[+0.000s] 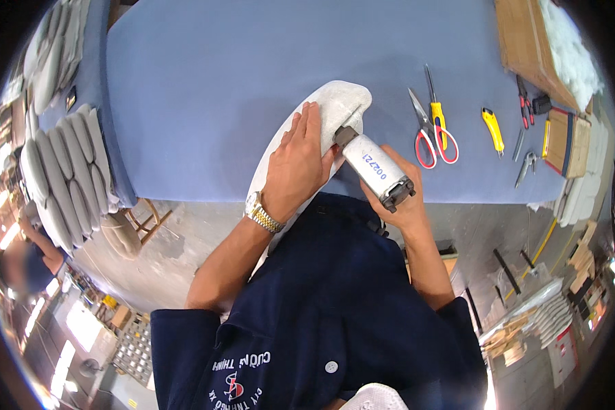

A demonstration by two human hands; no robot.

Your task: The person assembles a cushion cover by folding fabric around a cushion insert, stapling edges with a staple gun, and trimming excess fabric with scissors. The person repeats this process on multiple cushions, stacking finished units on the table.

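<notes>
A pale, light-grey padded piece (342, 99) with a curved outline lies slantwise over the near edge of the blue table (198, 89). My left hand (295, 162) presses flat on it, fingers stretched out and close together, the thumb beside the tool's dark nose. My right hand (404, 210) is wrapped round a staple gun (372, 166) with a white cylindrical body and dark ends. Its nose meets the right side of the padded piece; whether it touches I cannot tell. The gun's body hides its handle and part of my right fingers.
To the right lie red-and-white-handled scissors (420, 109), a yellow-handled screwdriver (436, 108), a yellow utility knife (492, 131) and red-handled pliers (524, 102). A cardboard box (523, 41) holds white filling. Grey cushions (65, 160) are stacked left; another person (41, 263) is beyond them.
</notes>
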